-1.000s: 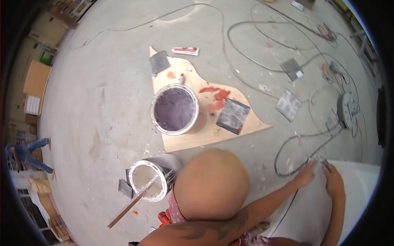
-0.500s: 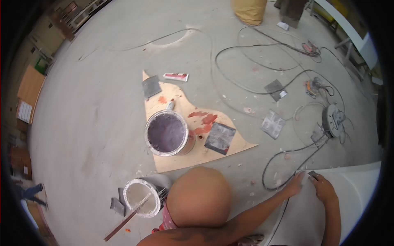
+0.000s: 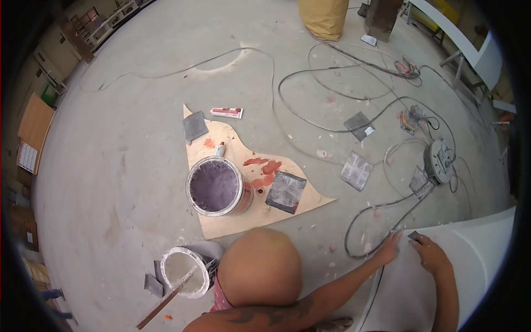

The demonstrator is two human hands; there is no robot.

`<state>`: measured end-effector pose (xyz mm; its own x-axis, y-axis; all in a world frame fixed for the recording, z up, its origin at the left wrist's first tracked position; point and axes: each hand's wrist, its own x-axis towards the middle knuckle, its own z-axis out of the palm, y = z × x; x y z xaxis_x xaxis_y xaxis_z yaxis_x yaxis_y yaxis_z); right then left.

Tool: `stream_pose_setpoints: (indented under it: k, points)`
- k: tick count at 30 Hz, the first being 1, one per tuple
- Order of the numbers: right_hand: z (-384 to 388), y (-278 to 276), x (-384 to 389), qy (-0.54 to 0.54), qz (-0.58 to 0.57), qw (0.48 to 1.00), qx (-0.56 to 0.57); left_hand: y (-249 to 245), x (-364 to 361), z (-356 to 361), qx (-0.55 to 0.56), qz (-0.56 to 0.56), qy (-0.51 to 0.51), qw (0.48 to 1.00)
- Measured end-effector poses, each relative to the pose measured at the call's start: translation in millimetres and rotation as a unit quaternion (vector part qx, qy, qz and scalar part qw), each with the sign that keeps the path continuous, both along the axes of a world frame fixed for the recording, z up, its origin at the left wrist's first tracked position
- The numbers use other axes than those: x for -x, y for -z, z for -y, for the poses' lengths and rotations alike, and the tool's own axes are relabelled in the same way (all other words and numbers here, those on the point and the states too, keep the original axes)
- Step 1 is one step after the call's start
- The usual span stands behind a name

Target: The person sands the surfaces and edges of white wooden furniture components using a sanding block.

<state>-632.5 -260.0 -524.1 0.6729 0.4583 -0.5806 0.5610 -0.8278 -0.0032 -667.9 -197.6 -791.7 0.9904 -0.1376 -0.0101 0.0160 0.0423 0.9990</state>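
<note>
A small dark piece of sandpaper [image 3: 414, 236] is pinched in my right hand [image 3: 431, 254], flat against the pale, smooth panel [image 3: 412, 282] at lower right. My left hand [image 3: 389, 248] lies at the panel's near corner, fingers stretched out along its edge, just left of the sandpaper. Nothing shows in that hand. My bent knee [image 3: 259, 268] fills the bottom middle, with the tattooed left forearm reaching past it. A black cable [image 3: 354, 235] loops on the floor close to my left hand.
An open can of purple-grey paste [image 3: 220, 187] stands on a wavy-edged board [image 3: 221, 228] with another sandpaper sheet [image 3: 286, 192]. A white-rimmed bucket [image 3: 185, 295] with a stick [image 3: 166, 305] sits left of my knee. A cable reel [image 3: 441, 160] and tangled cords lie at right.
The whole view has shifted slightly, so floor items appear further left. Both hands stay at the same corner of the panel, and the sandpaper is still in my right hand.
</note>
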Motion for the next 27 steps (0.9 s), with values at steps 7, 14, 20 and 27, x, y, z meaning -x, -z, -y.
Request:
stream_pose_setpoints:
  k: [7, 14, 20, 27]
  points:
    - [4, 69, -34, 0.041, -0.042, 0.998, -0.033, 25, -5, 12, -0.040, -0.009, 0.029, 0.999]
    - [17, 5, 3, -0.011, 0.017, 0.999, -0.042, 12, -1, -2, -0.008, 0.034, 0.010, 0.999]
    - [23, 77, -24, -0.028, 0.031, 0.998, -0.047, 24, -2, 3, -0.031, 0.029, 0.011, 0.999]
    - [7, 11, 4, 0.010, 0.002, 0.999, -0.032, 28, -9, 8, -0.034, 0.023, -0.004, 0.999]
